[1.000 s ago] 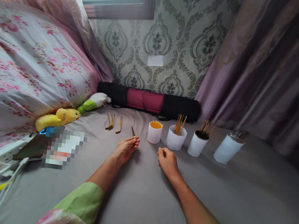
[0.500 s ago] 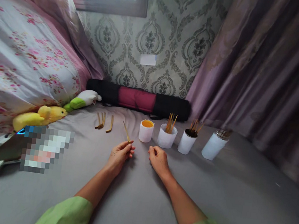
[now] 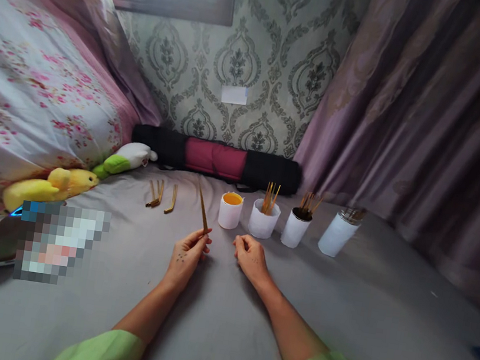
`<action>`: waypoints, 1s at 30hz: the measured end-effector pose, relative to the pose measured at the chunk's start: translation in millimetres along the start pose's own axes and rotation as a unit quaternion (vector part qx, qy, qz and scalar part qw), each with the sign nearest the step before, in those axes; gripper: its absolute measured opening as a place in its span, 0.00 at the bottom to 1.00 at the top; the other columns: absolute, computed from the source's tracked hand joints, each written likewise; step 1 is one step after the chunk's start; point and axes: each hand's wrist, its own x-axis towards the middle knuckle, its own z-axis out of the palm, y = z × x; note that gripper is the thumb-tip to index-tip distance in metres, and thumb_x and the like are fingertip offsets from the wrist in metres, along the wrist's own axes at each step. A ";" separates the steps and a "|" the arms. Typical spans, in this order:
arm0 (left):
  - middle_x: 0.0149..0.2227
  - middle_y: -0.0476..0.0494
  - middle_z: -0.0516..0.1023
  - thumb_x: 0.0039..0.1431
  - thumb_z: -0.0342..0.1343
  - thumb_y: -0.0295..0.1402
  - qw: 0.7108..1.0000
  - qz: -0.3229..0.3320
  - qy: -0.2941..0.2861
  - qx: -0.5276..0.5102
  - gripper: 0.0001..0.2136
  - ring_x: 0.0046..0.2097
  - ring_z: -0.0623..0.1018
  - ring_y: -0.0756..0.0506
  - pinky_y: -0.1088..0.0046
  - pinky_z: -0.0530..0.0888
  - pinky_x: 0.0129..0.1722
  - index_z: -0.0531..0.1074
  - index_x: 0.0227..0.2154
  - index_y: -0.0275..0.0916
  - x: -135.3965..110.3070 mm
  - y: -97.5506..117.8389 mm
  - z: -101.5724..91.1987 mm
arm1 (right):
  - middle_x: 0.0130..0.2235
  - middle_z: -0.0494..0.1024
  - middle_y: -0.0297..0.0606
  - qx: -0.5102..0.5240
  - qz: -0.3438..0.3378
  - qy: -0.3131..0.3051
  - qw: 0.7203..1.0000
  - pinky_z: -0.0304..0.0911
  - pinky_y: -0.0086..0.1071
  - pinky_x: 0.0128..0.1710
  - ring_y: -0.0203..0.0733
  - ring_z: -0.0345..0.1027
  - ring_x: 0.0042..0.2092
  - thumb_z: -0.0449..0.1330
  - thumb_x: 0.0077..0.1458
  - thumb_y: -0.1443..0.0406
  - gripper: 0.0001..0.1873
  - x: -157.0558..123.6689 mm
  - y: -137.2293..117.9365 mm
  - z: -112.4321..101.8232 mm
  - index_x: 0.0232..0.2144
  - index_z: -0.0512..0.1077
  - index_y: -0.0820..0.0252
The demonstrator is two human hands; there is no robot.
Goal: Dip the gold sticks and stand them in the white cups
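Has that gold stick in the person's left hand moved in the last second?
Yes, upward in the picture: the gold stick's tip now shows higher than the orange-topped cup's rim; a second ago it showed lower.

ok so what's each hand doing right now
Left hand: closed, holding a thin gold-coloured stick.
Right hand: curled closed, can't tell if anything is inside.

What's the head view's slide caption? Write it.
Left hand holds a thin golden stick; four white containers stand to its right.
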 end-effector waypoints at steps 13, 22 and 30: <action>0.31 0.45 0.71 0.54 0.47 0.37 0.976 0.133 -0.022 0.170 0.16 0.30 0.70 0.52 0.76 0.68 0.30 0.70 0.42 0.37 -2.5 -9.1 -4.5 | 0.18 0.66 0.31 0.073 0.002 -0.019 0.997 0.53 0.23 0.18 0.30 0.58 0.17 0.46 0.52 0.54 0.19 -1.6 -7.5 -3.7 0.26 0.69 0.62; 0.32 0.44 0.71 0.56 0.45 0.34 0.933 0.229 -0.026 0.277 0.14 0.32 0.70 0.51 0.77 0.66 0.32 0.71 0.41 0.39 -7.5 -2.0 -2.0 | 0.20 0.65 0.30 0.164 0.000 -0.054 0.985 0.53 0.22 0.15 0.29 0.57 0.18 0.48 0.52 0.55 0.17 -4.9 -18.3 -5.5 0.29 0.68 0.62; 0.34 0.43 0.71 0.57 0.43 0.33 0.911 0.250 -0.028 0.328 0.14 0.34 0.71 0.51 0.77 0.65 0.35 0.71 0.41 0.40 -9.8 -2.3 -0.8 | 0.21 0.65 0.31 0.190 -0.004 -0.065 0.980 0.51 0.21 0.14 0.28 0.56 0.18 0.48 0.52 0.55 0.17 -6.6 -23.2 -6.6 0.31 0.68 0.62</action>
